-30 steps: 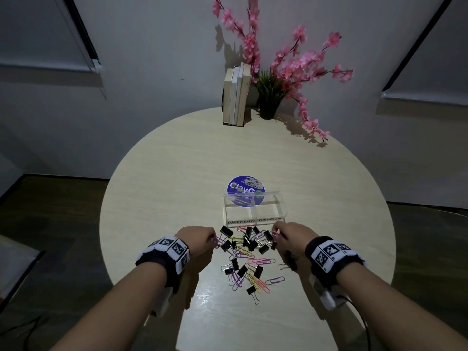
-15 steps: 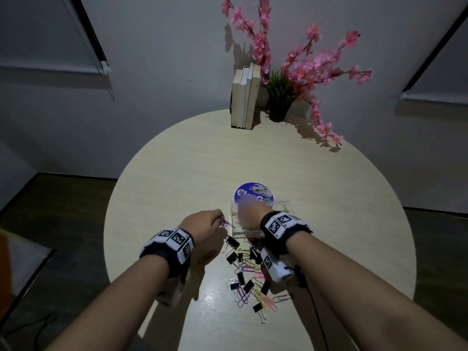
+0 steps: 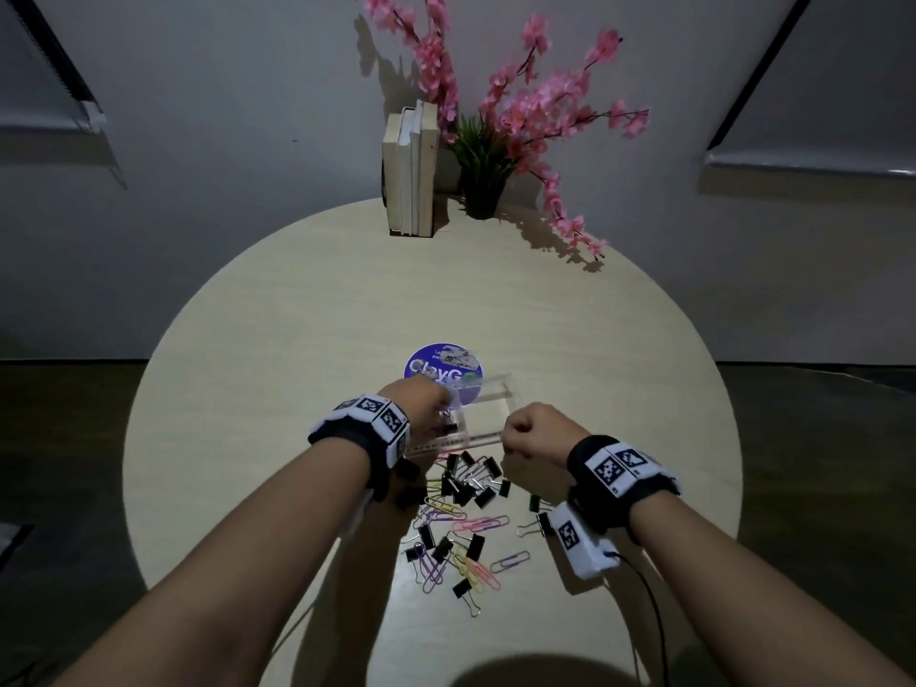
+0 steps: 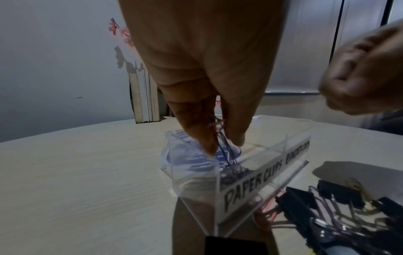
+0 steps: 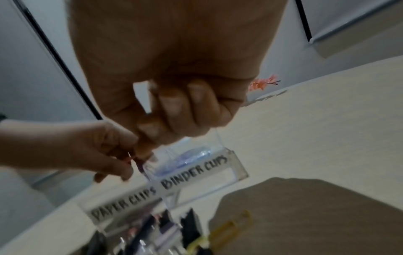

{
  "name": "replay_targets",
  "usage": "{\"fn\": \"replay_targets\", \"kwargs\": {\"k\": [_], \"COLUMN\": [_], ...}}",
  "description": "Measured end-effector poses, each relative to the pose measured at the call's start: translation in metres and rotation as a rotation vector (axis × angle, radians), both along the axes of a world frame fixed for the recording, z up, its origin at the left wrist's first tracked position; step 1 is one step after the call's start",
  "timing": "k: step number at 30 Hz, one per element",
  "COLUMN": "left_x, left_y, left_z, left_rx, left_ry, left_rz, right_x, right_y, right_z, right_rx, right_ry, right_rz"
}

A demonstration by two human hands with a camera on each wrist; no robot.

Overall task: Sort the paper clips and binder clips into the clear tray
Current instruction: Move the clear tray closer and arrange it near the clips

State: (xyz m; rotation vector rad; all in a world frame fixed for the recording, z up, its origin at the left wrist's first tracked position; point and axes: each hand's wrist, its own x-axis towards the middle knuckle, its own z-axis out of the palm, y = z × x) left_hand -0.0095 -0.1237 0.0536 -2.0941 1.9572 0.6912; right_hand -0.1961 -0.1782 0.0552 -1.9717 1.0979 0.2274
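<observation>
The clear tray (image 3: 500, 386) stands mid-table, its front labelled "PAPER CLIPS" (image 4: 250, 184) on the left and "BINDER CLIPS" (image 5: 194, 172) on the right. My left hand (image 4: 220, 143) hangs over the left compartment and pinches a purple paper clip (image 4: 226, 151) whose lower end dips inside, above a few clips (image 4: 235, 170) lying there. My right hand (image 3: 515, 433) is curled into a fist at the tray's front right corner, with nothing visible in it. A mixed pile of black binder clips (image 3: 471, 483) and coloured paper clips (image 3: 481, 523) lies just in front of the tray.
A blue round sticker (image 3: 436, 364) lies behind the tray. Upright books (image 3: 410, 171) and a pink flower plant (image 3: 486, 156) stand at the far edge of the round wooden table (image 3: 297, 314). Dark floor surrounds it.
Both hands left the pile. The right hand went over the tray, then drew back to its front right as a fist. The left hand carried the purple clip over the left compartment.
</observation>
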Motion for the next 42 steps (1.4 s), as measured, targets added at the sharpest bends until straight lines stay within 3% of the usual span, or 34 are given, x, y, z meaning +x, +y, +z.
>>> {"fn": "replay_targets", "kwargs": {"k": [5,10,13,21,28,32,38,40,42], "left_x": [-0.005,0.003,0.002,-0.009,-0.001,0.009,0.005,0.001,0.0], "left_y": [0.013,0.048,0.072,0.102,0.098,0.099,0.075,0.058,0.038], "left_z": [-0.002,-0.007,-0.02,-0.06,-0.063,-0.058,-0.019,-0.003,0.0], "left_rx": [-0.061,-0.304,-0.299,-0.128,-0.13,-0.273,-0.585,-0.56,-0.409], "left_ry": [-0.022,-0.043,-0.02,-0.002,-0.025,-0.044,-0.065,-0.041,-0.08], "left_rz": [-0.001,-0.026,-0.047,-0.01,0.028,-0.041,-0.096,-0.081,-0.052], "right_x": [-0.019,-0.021,-0.019,-0.014,-0.02,-0.012,-0.003,-0.004,-0.006], "right_y": [0.014,0.02,0.024,0.03,0.026,0.032,0.043,0.042,0.04], "right_z": [-0.02,-0.049,-0.056,-0.055,-0.043,-0.043,-0.054,-0.056,-0.057], "right_rx": [-0.244,-0.394,-0.446,-0.314,-0.152,-0.198,-0.261,-0.284,-0.317], "right_ry": [0.253,0.271,0.291,0.292,0.168,0.112,0.212,0.232,0.238], "right_rz": [0.088,0.294,0.334,0.192,0.034,0.107,0.277,0.291,0.291]}}
